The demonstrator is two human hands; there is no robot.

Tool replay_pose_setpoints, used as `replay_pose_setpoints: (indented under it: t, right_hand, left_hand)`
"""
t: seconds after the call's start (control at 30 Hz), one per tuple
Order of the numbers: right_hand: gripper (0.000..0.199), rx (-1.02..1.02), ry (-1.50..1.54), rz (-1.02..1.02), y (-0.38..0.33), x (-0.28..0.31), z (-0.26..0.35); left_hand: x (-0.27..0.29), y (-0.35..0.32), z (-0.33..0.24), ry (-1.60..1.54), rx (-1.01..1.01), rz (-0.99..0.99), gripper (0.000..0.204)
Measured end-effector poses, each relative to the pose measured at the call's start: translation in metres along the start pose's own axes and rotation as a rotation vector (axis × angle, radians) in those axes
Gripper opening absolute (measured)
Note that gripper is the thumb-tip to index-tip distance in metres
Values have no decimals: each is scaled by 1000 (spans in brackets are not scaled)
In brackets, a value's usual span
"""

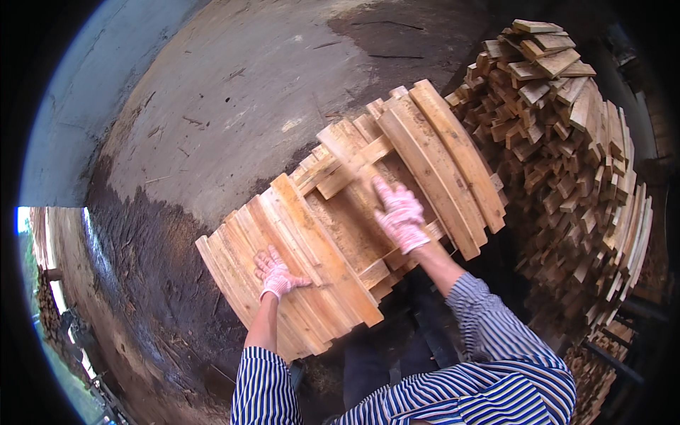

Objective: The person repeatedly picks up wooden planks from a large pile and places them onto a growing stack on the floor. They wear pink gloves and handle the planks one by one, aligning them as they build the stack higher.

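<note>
Striped blue-and-white sleeves (489, 354) enter from the lower edge, both forearms reaching forward over the work.

Left hand (278, 275), in a pink-and-white knit glove: fingers spread flat, pressing down on the near end of the stack of pale, slightly curved wooden slats (340, 234); not clenched, nothing gripped. Right hand (401, 214), same glove: fingers extended and laid flat over the slats at mid-stack, just beside a narrow cross-piece of pale wood (354, 164) lying askew on top. Neither hand closes around a piece.

Position: stack runs diagonally from lower left to upper right, resting above dark, damp ground; slats overlap like a fan, ends uneven.

Judgement on handling: with palms only, boards will slide on one another; pressure should stay even on both hands, and the loose upper slats look likeliest to shift first. Squaring the near ends before lifting would seem prudent.

Edges and room: right of the stack, very near its far end, a tall heap of short cut wood blocks (567, 142) crowds that side. Left and ahead, bare grey concrete floor (234, 92) gives open room. Near edge of the stack overhangs toward the person's legs.
</note>
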State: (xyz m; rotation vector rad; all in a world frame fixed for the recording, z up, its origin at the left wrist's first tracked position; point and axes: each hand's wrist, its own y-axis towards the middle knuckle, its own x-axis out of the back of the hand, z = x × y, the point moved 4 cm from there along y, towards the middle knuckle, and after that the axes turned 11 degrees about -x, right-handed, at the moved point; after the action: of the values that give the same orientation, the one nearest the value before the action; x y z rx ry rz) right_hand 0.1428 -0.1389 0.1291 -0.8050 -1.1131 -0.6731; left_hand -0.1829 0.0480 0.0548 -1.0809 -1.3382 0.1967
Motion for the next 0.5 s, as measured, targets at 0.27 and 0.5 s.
replay_pose_setpoints:
  t: [0.27,0.5]
  right_hand:
    - [81,-151,392,515,-47,-96,71]
    - [66,-185,-269,-298,47,-12,-84]
  left_hand:
    - [1,-4,-2,11,-17,-23,165]
    - [3,-5,-7,-9,16,0,168]
